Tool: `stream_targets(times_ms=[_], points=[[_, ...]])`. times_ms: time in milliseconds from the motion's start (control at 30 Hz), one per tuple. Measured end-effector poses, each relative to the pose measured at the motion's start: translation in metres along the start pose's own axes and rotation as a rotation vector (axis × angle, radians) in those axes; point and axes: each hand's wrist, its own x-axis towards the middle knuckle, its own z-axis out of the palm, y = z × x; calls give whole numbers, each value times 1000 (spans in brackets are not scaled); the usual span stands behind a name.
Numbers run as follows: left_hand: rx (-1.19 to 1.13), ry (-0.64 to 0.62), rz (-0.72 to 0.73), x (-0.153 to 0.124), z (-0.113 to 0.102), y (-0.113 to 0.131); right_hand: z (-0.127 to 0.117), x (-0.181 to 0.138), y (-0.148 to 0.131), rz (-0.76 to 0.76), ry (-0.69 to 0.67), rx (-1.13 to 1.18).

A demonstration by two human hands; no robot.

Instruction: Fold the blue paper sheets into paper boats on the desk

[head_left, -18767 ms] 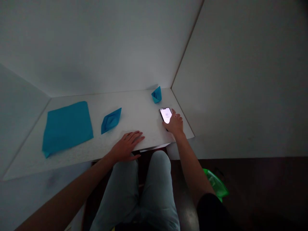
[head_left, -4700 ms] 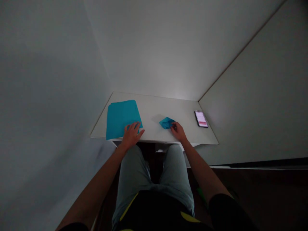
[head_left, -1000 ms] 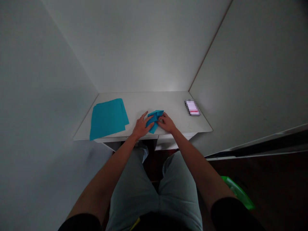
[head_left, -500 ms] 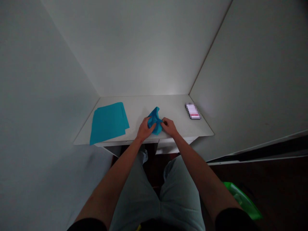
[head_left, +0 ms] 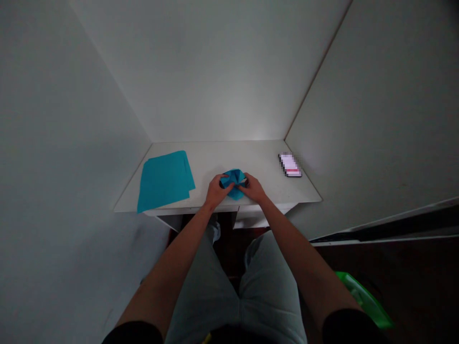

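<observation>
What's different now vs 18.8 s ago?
Right hand let go of the phone, now closer to the right wall; it and the left hand now hold folded blue paper. The small folded boat near the back corner is gone from there. Blue sheets stayed at the table's left end.

Indoors, exact kind unclear: white desk (head_left: pixel 251 155), walls (head_left: pixel 215 71).

Pale walls (head_left: pixel 222 71) bordered a narrow white desk (head_left: pixel 258 157) in dim light.
Dark floor (head_left: pixel 416 272) showed beneath it and at lower right.
</observation>
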Motion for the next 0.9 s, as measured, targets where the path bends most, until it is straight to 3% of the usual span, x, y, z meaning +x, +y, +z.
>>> stream_targets(times_ms=[200,400,533,767,900], points=[[2,49,39,2,0,0,-1,2,3,46,130,15],[-37,59,78,1,1,-5,-2,2,4,53,99,129],[-38,-32,68,3,-3,0,-1,3,6,75,89,196],[158,-160,275,26,-4,34,-2,2,9,81,76,165],[224,-270,272,35,2,47,-2,2,7,75,67,132]])
